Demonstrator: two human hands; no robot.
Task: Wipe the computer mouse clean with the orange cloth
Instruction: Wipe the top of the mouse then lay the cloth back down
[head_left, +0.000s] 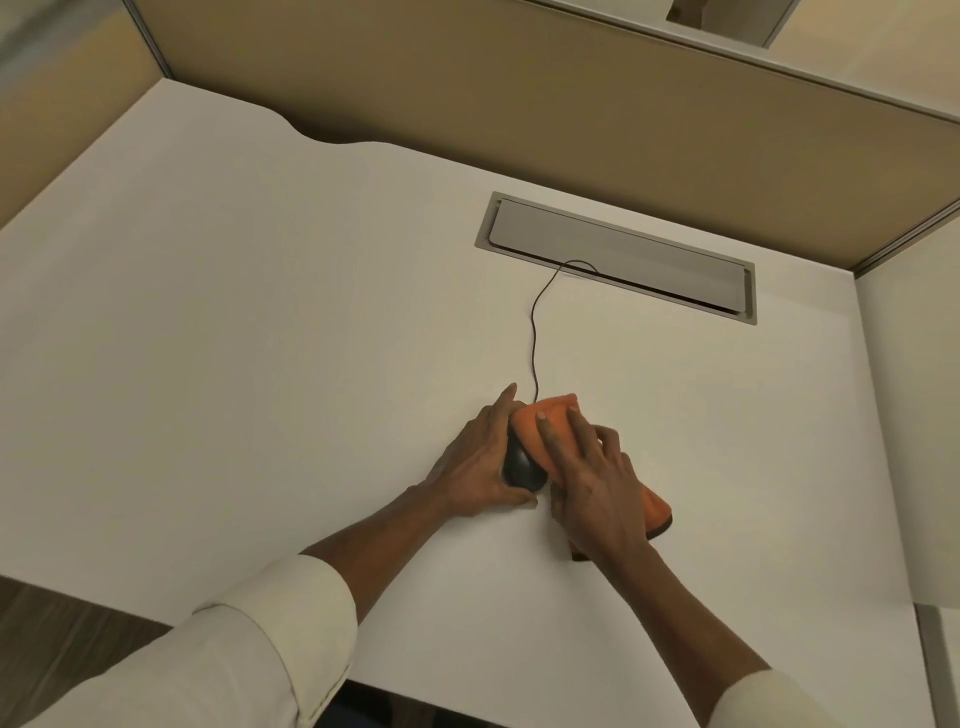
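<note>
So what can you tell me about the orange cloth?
The orange cloth looks soft and thick, like microfibre, with a darker edge at its near end. It is draped over the front of the black computer mouse on the white desk, trailing back under the right hand, whose fingers press it down. The left hand steadies the mouse beside it.
</note>
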